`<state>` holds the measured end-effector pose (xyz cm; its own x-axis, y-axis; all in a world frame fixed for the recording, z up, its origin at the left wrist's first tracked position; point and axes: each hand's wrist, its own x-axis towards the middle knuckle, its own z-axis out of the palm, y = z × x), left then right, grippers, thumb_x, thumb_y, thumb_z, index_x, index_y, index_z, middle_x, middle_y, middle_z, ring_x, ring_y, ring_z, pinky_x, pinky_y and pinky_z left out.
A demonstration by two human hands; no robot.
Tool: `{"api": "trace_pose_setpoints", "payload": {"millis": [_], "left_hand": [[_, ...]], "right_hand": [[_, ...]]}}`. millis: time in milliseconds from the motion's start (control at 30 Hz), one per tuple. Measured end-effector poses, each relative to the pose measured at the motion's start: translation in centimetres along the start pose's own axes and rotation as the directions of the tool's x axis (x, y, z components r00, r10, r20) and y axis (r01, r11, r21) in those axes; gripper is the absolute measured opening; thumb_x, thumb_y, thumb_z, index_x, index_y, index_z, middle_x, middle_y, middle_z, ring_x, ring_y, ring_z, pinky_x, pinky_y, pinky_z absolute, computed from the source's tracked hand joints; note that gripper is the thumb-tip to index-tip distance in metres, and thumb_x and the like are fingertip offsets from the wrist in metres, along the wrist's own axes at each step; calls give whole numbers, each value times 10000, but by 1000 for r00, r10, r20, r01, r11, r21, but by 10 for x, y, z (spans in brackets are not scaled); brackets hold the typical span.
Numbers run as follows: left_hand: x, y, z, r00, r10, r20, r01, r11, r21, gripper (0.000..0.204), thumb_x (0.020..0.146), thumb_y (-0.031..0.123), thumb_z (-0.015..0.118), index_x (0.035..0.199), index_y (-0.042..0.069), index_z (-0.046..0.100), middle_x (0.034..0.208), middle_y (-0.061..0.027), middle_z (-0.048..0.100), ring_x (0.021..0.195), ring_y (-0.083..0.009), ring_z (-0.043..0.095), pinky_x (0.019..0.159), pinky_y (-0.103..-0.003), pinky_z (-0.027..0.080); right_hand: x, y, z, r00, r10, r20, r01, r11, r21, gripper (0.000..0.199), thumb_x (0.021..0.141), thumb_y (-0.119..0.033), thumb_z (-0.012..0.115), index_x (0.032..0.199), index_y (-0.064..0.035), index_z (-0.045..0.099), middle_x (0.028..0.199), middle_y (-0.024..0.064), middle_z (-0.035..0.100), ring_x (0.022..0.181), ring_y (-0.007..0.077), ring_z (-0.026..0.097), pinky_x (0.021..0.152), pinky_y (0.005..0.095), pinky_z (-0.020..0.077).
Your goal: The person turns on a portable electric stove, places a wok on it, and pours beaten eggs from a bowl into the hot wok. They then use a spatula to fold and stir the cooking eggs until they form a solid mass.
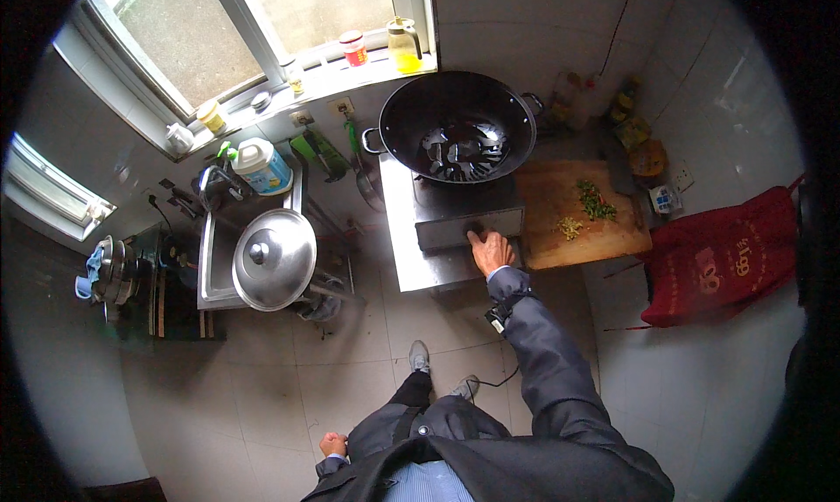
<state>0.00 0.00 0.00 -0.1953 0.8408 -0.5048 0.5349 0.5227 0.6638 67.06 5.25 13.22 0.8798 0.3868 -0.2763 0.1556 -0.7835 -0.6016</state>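
Fingers of the person's right hand reach out and rest on the front face of the steel gas stove, spread loosely, gripping nothing that I can see; whether a knob sits under them I cannot tell. On the stove stands a big black wok with 2 small handles, dark pieces lying in its bottom. Just right of the stove lies a wooden cutting board with 2 little heaps of chopped greens. The left hand hangs low beside the dark jacket, curled into a loose fist, empty as far as I can see. Left of the stove, a round steel lid covers part of the sink.
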Motion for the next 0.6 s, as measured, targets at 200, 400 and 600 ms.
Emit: {"api": "trace_pose_setpoints", "payload": {"millis": [200, 400, 600], "left_hand": [[6, -3, 1, 1000, -7, 4, 7, 1000, -8, 194, 685, -36, 733, 703, 78, 578, 621, -33, 596, 517, -158, 558, 490, -340, 481], [0, 3, -2, 999, -33, -3, 33, 999, 5, 197, 680, -38, 734, 700, 82, 580, 622, -29, 595, 517, -157, 559, 491, -333, 483], [-2, 9, 2, 1000, 9, -22, -9, 1000, 12, 204, 680, -45, 731, 687, 82, 571, 624, -35, 597, 512, -164, 562, 486, -340, 485]], "right_hand": [[1, 0, 0, 998, -29, -55, 31, 999, 41, 513, 912, -548, 692, 1090, -74, 778, 1124, 242, 735, 1077, 459, 668, 924, 543, 511], [9, 7, 15, 984, 121, 130, -175, 773, 609, 463, 898, -452, 776, 946, 8, 755, 826, 129, 739, 595, 224, 661, 573, 378, 528], [29, 21, 41, 994, 113, 9, -95, 792, 603, 392, 857, -327, 834, 968, 23, 697, 821, 128, 724, 643, 214, 667, 583, 392, 532]]}}
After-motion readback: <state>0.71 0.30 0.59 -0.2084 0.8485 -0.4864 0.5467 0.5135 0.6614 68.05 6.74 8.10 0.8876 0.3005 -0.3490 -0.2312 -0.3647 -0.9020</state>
